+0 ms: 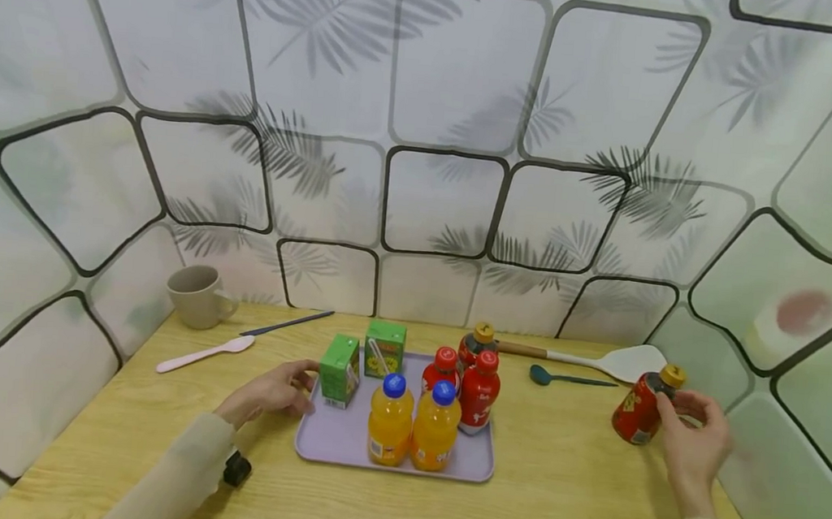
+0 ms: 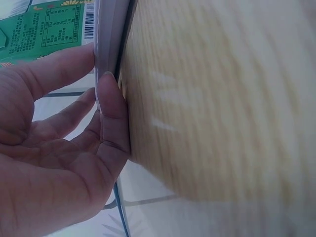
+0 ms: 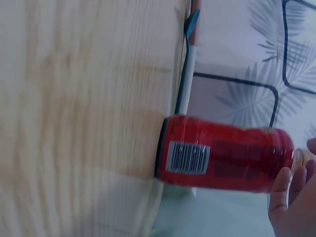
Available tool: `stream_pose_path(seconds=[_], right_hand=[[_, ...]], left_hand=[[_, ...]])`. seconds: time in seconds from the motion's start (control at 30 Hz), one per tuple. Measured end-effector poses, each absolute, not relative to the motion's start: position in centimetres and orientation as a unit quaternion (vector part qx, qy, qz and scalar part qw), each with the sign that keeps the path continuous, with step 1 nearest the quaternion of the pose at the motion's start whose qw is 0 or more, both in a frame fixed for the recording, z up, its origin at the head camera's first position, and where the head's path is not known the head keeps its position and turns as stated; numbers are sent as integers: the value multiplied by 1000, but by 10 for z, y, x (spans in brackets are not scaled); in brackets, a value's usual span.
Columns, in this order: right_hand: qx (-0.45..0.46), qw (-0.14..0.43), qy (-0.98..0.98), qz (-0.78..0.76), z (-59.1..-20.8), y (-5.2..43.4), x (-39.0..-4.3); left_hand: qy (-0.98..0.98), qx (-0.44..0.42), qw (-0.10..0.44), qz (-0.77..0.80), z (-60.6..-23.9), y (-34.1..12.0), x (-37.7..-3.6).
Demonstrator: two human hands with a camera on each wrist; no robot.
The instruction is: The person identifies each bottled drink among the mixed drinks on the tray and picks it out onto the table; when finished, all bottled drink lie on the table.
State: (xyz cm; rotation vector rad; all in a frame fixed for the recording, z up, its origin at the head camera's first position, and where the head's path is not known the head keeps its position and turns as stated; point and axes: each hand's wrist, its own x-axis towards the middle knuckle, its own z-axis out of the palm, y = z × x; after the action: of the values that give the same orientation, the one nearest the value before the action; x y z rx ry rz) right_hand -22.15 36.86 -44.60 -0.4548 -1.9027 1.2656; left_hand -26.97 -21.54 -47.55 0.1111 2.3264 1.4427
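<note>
Left of the tray (image 1: pixel 313 447), the left hand (image 1: pixel 269 393) rests relaxed, fingertips against its rim. Well right of the tray, the right hand (image 1: pixel 695 444) pinches the red bottle (image 1: pixel 640 409) near its yellow cap, tilted on the surface (image 1: pixel 558 499). It is probably rigid, slick plastic; the neck seems safest.

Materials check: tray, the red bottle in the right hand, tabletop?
Tray: looks like matte lilac plastic, with a thin moulded rim that the left hand touches.
Red bottle: probably plastic under a glossy red printed sleeve, barcode visible in the right wrist view, yellow cap; the right hand holds it near the top.
Tabletop: pale wood grain, satin; solid wood or laminate, cannot tell.
</note>
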Motion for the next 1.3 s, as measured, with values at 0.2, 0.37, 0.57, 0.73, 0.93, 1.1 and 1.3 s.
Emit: stream_pose_path(seconds=[0.2,0.37,0.57,0.73,0.93,1.1,1.3], right_hand=[[-103,398,-734,540,-448,349,-226],[-39,318,-746,585,-450,334,-230],[34,266,-779,566,-453,307,-232],[79,204,-798,562,-459,289,-234],[100,136,-802,573,-464,270,-236],[108,102,-796,587,-464,256,-234],[102,56,-800,589,-464,242,-233]], left_hand=[[830,36,201,518,-476,-214,-271],[832,36,203,515,-476,-215,-271],[832,38,203,515,-475,-216,-270],[833,48,205,512,-475,-217,-270],[837,39,204,507,-477,-216,-271],[837,41,207,505,-477,-215,-270],[836,40,209,506,-476,-214,-270]])
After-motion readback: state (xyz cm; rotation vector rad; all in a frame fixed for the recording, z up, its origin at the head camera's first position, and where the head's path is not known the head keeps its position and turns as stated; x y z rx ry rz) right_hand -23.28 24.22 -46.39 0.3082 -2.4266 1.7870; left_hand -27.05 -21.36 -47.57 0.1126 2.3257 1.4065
